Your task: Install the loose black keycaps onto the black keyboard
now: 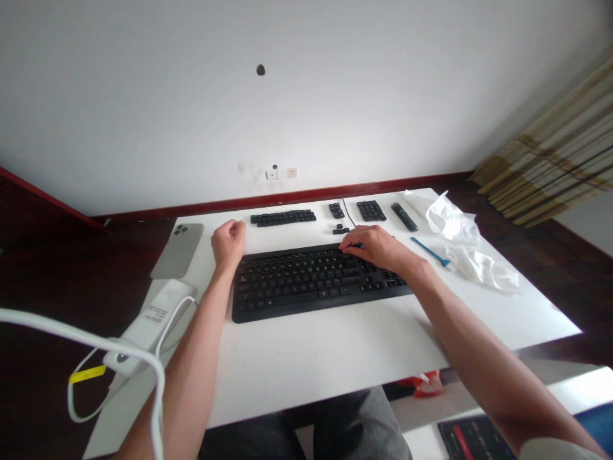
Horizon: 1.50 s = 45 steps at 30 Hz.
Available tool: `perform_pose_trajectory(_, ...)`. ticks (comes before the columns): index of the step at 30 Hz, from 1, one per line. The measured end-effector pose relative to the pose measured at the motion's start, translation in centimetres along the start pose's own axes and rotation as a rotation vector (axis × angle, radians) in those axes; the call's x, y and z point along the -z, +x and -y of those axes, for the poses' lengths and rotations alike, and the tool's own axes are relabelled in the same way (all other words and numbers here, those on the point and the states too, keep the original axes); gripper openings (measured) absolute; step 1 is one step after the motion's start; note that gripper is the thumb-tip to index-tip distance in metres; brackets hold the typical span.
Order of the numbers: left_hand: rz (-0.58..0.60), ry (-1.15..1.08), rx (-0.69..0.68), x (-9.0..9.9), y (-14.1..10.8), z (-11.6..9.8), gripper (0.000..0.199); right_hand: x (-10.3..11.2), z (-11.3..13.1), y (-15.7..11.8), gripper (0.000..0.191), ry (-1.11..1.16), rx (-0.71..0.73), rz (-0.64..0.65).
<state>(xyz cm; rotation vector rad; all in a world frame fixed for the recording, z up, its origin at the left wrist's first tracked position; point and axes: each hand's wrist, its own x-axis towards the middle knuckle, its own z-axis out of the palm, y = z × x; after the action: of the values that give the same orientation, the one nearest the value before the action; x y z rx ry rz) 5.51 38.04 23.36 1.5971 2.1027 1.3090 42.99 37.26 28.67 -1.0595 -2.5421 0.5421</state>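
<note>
A black keyboard (297, 281) lies on the white table in front of me. My right hand (371, 246) rests over its upper right part, fingers bent down and together, the fingertips at the top rows. Whatever the fingertips pinch or press is too small and hidden to make out. Near the keyboard's far left corner, my left hand (228, 241) is closed in a fist on the table, and nothing shows in it. Beyond the keyboard lie rows of loose black keycaps (283, 218), a small cluster of keycaps (336, 210), and a block of keycaps (371, 211).
Left of my arm are a phone (179, 250) and a white power strip (151, 322) with a looping white cable (160, 383). To the right lie a black stick-like object (405, 217), a blue tool (430, 251) and crumpled white tissue or plastic (447, 218).
</note>
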Motion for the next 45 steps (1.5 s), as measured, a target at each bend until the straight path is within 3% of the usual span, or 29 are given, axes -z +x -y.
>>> perform_pose_trajectory(8, -0.005, -0.012, -0.012, -0.1, 0.0, 0.2, 0.033, 0.6, 0.2, -0.2, 0.02, 0.037, -0.016, 0.013)
perform_pose_trajectory(12, -0.018, -0.036, -0.022, -0.1, 0.0, 0.3, 0.035, 1.0, 0.4, -0.2, 0.028, 0.1, -0.143, -0.15)
perform_pose_trajectory(16, -0.018, -0.038, -0.02, -0.1, 0.0, 0.3, 0.036, 0.8, 2.2, 0.8, 0.057, 0.511, -0.231, -0.406)
perform_pose_trajectory(18, -0.018, -0.039, -0.028, -0.1, 0.0, 0.3, 0.037, 1.2, 3.8, 1.6, 0.067, 0.794, -0.229, -0.458)
perform_pose_trajectory(23, -0.021, -0.036, -0.021, -0.1, 0.0, 0.3, 0.037, 2.4, 6.2, 4.1, 0.07, 1.145, -0.283, -0.306)
perform_pose_trajectory(27, -0.013, -0.015, -0.011, -0.1, 0.1, 0.4, 0.036, -0.9, 5.2, 5.8, 0.074, 1.26, -0.386, -0.212)
perform_pose_trajectory(29, -0.008, -0.007, -0.013, -0.1, 0.1, 0.4, 0.037, -2.6, 4.6, 6.1, 0.076, 1.256, -0.449, -0.199)
perform_pose_trajectory(31, -0.005, -0.005, -0.013, 0.0, 0.1, 0.4, 0.037, -3.0, 4.4, 6.1, 0.076, 1.272, -0.426, -0.212)
perform_pose_trajectory(34, -0.002, -0.011, -0.019, 0.0, 0.1, 0.4, 0.038, -0.6, 4.2, 5.1, 0.073, 1.194, -0.301, -0.355)
perform_pose_trajectory(37, -0.005, -0.016, -0.018, 0.0, 0.1, 0.4, 0.038, 2.9, 2.7, 3.2, 0.069, 0.838, -0.221, -0.446)
perform_pose_trajectory(40, -0.006, -0.007, -0.01, 0.0, 0.1, 0.4, 0.037, 4.9, -0.3, 0.8, 0.048, 0.479, -0.251, -0.299)
perform_pose_trajectory(45, -0.005, -0.004, -0.002, 0.0, 0.1, 0.3, 0.037, 4.7, -5.0, -1.7, 0.022, 0.176, -0.3, -0.006)
